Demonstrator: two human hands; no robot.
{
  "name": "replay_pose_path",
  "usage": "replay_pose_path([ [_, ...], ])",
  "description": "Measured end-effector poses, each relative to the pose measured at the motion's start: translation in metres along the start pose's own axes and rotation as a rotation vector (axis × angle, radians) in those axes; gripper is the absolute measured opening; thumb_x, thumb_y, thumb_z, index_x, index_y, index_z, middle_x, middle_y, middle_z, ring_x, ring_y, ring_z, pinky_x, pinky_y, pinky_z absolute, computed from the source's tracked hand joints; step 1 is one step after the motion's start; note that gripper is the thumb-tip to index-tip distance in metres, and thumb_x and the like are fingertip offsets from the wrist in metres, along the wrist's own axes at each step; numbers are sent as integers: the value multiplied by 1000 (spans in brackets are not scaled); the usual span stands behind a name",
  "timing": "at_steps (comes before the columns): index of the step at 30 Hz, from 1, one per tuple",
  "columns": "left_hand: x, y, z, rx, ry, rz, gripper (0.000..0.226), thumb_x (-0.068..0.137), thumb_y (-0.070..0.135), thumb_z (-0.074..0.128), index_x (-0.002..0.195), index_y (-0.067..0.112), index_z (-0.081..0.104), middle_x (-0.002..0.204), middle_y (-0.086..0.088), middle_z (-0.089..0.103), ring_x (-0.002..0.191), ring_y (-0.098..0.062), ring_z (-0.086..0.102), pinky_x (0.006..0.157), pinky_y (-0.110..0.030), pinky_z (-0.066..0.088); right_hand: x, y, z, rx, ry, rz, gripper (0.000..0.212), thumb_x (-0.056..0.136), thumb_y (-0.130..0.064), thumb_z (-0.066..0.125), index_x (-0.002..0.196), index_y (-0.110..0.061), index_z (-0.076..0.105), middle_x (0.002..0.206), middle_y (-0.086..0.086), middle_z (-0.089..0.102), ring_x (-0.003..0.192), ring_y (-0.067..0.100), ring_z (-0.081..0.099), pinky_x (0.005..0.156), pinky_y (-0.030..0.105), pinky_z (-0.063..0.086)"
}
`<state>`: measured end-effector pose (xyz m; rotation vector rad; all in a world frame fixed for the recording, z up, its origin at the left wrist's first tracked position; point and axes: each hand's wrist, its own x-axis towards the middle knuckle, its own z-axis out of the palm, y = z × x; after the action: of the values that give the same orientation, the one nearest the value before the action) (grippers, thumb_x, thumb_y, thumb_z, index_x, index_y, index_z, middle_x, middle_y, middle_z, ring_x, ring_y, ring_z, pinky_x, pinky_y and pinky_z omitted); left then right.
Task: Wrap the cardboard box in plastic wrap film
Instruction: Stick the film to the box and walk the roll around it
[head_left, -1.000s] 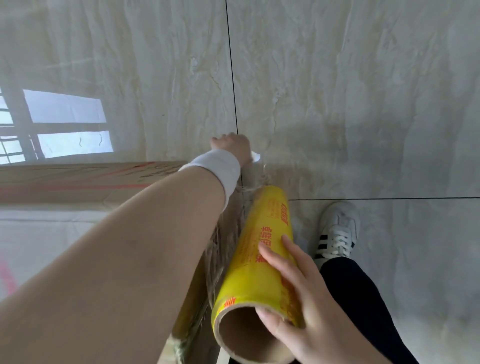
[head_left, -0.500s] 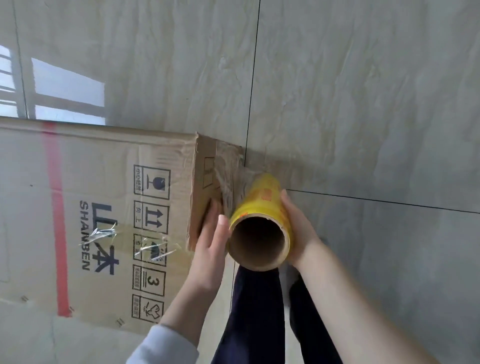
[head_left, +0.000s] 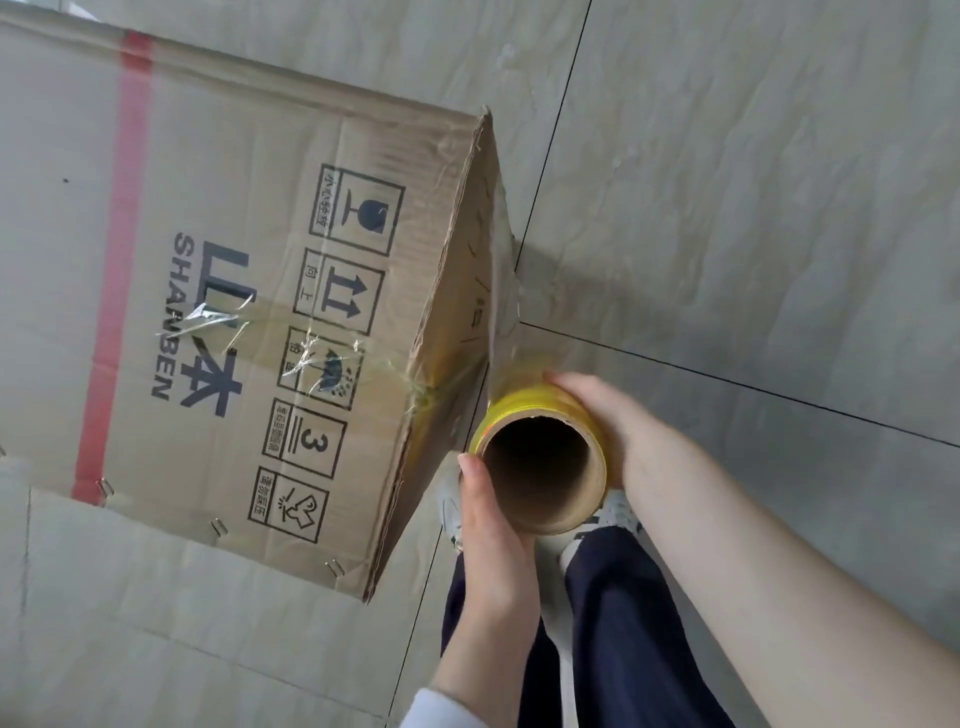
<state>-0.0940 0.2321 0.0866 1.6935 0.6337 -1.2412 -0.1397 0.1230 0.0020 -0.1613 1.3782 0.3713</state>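
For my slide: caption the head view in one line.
Left hand and right hand hold a yellow plastic wrap roll beside a SHANBEN cardboard box, film clinging to its side.

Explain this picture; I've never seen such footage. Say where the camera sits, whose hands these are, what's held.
No machine here: a camera on a person's head looks down at their own hands. On the grey tiled floor sits a large brown printed cardboard box. The left hand and right hand both grip a yellow roll of clear plastic film on a cardboard tube. A stretch of film runs from the roll onto the box's side. Below show dark trousers and white shoes.
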Motion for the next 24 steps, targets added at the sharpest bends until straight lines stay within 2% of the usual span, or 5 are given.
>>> replay_pose_path([
  [8,29,19,-28,306,-226,-68,90,59,85,49,126,25,56,125,0,61,114,-13,58,97,-37,47,0,9,-5,-135,7,-86,49,85,-54,56,112,-13,64,86,12,67,77,27,65,82,37,52],
  [10,37,30,-22,321,-251,-90,62,69,71,56,111,26,62,114,-4,65,105,-15,61,93,-32,45,-5,18,-10,6,-12,-102,47,92,-53,46,108,-13,64,94,12,68,87,26,64,88,36,49],
  [13,39,31,-14,312,-299,-94,34,92,40,45,71,30,70,85,-1,69,87,-16,62,90,-33,45,-11,40,-10,234,-56,-147,53,97,-51,33,98,-10,67,84,11,72,74,22,69,75,32,51],
  [19,26,10,-32,4,-176,-128,36,87,47,51,77,21,72,93,-9,73,91,-24,66,89,-38,48,-13,56,9,233,-70,-179,61,97,-41,38,53,-12,70,55,5,65,47,16,63,56,23,50],
  [24,7,-22,-55,-307,-42,-161,34,91,39,45,78,16,65,74,-5,68,74,-19,62,74,-31,48,-12,69,19,-157,-14,-135,41,97,-32,43,64,-12,59,44,3,56,37,14,54,47,17,46],
])
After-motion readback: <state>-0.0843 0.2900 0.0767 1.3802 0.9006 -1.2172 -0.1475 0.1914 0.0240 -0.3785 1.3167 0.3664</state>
